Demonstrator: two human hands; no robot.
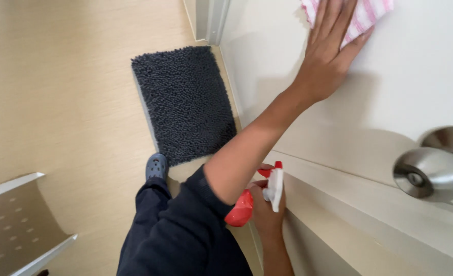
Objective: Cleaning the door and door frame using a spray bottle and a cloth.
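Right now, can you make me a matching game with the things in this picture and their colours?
Things:
1. cloth
2. mat
3. spray bottle
4. doorknob

Colours:
A. silver
B. red with a white top
C. pink and white stripes
D. dark grey

Pairs: 1-C, 2-D, 3-B, 4-A

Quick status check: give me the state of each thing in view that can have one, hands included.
Left hand: flat, pressing the cloth against the door.
Striped cloth: bunched, pinned to the door under the fingers.
Right hand: closed around the spray bottle.
Spray bottle: held low, tilted, nozzle toward the door.
Door: white; open or shut cannot be told.
Door knob: untouched.
Grey mat: lying flat on the floor.
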